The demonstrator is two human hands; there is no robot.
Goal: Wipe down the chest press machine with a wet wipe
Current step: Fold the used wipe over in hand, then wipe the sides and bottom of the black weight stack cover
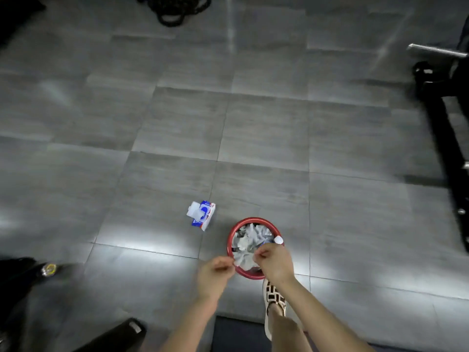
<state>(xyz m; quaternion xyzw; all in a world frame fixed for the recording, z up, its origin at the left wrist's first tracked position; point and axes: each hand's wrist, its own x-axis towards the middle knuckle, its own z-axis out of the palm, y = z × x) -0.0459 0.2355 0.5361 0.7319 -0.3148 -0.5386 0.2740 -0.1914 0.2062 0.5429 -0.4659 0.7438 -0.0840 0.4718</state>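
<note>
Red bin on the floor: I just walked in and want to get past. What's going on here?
A person's left hand and right hand pinch a white wipe between them above the red bin, which is full of crumpled wipes. An open wipe pack lies on the floor left of the bin.

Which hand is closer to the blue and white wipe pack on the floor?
Left. The left hand is just below the pack in the picture; the right hand is farther right, over the red bin. Both pinch a wipe.
</note>
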